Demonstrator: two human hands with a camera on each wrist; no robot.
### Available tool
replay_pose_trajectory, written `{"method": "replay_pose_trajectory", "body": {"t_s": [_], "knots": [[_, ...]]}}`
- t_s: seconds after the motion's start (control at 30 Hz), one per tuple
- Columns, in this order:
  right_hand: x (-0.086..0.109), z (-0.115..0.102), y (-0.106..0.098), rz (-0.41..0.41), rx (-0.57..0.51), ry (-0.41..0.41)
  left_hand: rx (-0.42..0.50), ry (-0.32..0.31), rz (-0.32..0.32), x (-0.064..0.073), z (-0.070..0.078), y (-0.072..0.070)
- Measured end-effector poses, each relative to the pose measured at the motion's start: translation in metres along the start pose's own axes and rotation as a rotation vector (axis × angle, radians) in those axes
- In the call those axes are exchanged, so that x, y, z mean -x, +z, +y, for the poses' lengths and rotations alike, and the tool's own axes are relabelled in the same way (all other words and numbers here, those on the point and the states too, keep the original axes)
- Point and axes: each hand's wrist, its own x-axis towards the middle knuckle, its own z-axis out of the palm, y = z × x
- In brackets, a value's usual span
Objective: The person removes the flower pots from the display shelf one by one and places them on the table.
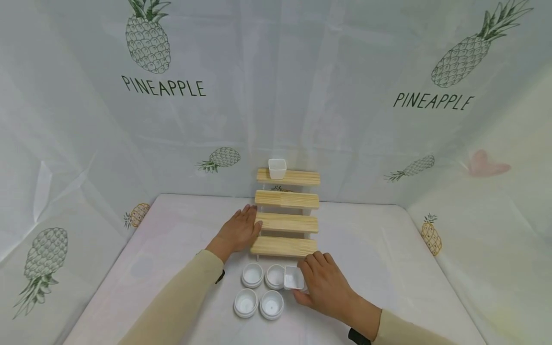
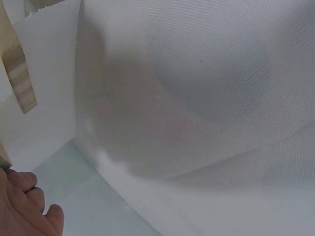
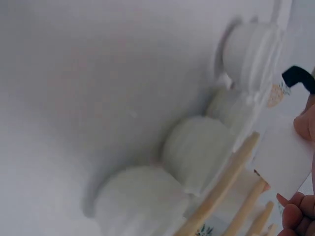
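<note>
A four-step wooden rack (image 1: 286, 223) stands on the white-covered table, a white square cup (image 1: 277, 168) on its top step. At the rack's left side, my left hand (image 1: 238, 231) touches the end of a lower step (image 1: 290, 223); only part of that hand (image 2: 27, 204) shows in the left wrist view. My right hand (image 1: 324, 282) grips another white square cup (image 1: 293, 278), tilted, its inside showing, in front of the rack. Several round white cups stand close by, one (image 1: 275, 276) just left of the held cup and another (image 1: 272, 304) nearer me.
Two more round cups, a back one (image 1: 252, 275) and a front one (image 1: 246, 303), stand to the left. A pineapple-print curtain (image 1: 293, 96) hangs behind the rack and along both sides of the table (image 1: 371, 244).
</note>
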Motion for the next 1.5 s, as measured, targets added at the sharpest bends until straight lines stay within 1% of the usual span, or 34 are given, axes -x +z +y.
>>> {"method": "replay_pose_trajectory", "body": {"t_s": [0.23, 0.37, 0.47, 0.77, 1.03, 1.33, 1.5], "knots": [[0.03, -0.013, 0.006, 0.032, -0.034, -0.006, 0.006, -0.001, 0.005, 0.0, -0.001, 0.001], [0.043, -0.019, 0.013, 0.024, -0.031, -0.018, 0.007, -0.001, 0.014, -0.001, -0.003, 0.003], [0.048, -0.022, 0.018, 0.023, -0.021, -0.031, 0.011, -0.001, 0.014, 0.0, -0.003, 0.003], [0.05, -0.024, 0.022, 0.033, -0.003, -0.041, 0.014, 0.007, 0.012, -0.001, -0.003, 0.004], [0.052, -0.024, 0.022, -0.002, 0.007, -0.033, 0.016, 0.009, 0.01, -0.002, -0.003, 0.003], [0.05, -0.025, 0.022, 0.032, -0.017, -0.024, 0.019, 0.008, 0.018, -0.003, -0.004, 0.005], [0.049, -0.025, 0.021, 0.036, -0.017, -0.017, 0.022, 0.008, 0.014, -0.003, -0.003, 0.004]]}}
